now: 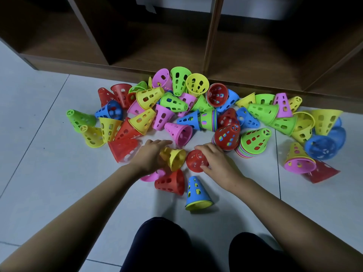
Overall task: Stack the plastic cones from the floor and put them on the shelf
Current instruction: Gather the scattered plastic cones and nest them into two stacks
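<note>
Many perforated plastic cones in red, yellow, green, blue and pink lie scattered on the tiled floor before a brown wooden shelf (121,63). My left hand (149,154) grips a yellow cone (175,157) lying on its side. My right hand (218,163) holds a red cone (196,160) with its opening facing me, right beside the yellow one. Two upright stacks stand just right of my right hand, one topped red (227,137), one topped green (254,141). A blue cone over a yellow one (196,191) stands nearest me.
The shelf has open low compartments split by upright dividers (213,32). A red cone (170,182) and a pink cone (152,175) lie under my left wrist. My dark-clad knees (176,248) are at the bottom. Pale floor tiles (39,134) extend left.
</note>
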